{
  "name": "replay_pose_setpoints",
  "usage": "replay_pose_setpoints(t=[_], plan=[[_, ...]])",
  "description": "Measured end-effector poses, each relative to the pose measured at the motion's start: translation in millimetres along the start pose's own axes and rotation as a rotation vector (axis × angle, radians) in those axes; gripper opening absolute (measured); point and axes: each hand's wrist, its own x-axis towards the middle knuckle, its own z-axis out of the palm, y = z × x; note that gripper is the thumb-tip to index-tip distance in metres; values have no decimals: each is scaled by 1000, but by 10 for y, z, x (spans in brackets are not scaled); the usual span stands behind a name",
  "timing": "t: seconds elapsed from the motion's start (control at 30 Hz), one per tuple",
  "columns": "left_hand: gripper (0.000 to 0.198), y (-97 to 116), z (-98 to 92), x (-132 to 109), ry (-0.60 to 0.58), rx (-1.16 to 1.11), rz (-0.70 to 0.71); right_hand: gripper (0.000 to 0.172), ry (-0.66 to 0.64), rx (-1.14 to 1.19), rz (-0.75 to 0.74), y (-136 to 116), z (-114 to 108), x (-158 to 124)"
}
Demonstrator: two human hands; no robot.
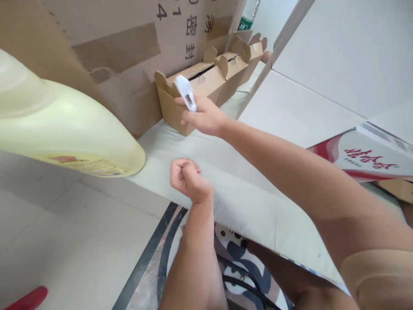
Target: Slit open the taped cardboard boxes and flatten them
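My right hand (206, 115) reaches forward and pinches a slim white plastic tool (185, 92) with a small dark slot near its lower end; its exact kind is unclear. Directly behind that tool stands a folded brown cardboard carton (176, 112) with rounded tabs along its top. I cannot tell whether the hand touches the carton. Below and nearer to me, my left hand (189, 178) is curled into a fist above the pale covered surface (238, 189), and nothing sticks out of it.
A large pale yellow bottle (80, 125) stands at the left edge of the surface. Behind it rises a big taped cardboard box (122, 47). A green-labelled clear bottle (248, 17) is at the back. On the right lies a red and white box (364, 155). Below is a patterned mat (148, 267).
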Motion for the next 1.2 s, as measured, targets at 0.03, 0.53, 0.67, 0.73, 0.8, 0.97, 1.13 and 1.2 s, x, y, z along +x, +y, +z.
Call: replay_pose_setpoints(t=[0.03,0.53,0.67,0.73,0.8,0.97,1.13,1.2], plan=[[17,11,-33,44,33,-16,34,30,32,18,41,3,-45,-182],[25,182,356,-744,-962,265,461,25,424,-68,172,-752,-605,-4514],[18,150,534,-1080,-1071,320,451,25,552,-62,190,-747,-652,-4855],[16,130,601,-1201,-1004,255,413,24,636,-61,189,-715,-676,-4938],[19,114,651,-1312,-876,131,319,23,649,-85,192,-708,-689,-5011],[19,66,732,-1567,-747,-90,-93,20,522,-94,251,-780,-693,-5214],[20,36,844,-1734,-729,-277,-325,28,496,-7,236,-776,-702,-5347],[24,13,877,-1755,-669,-386,-303,29,515,12,230,-747,-707,-5398]])
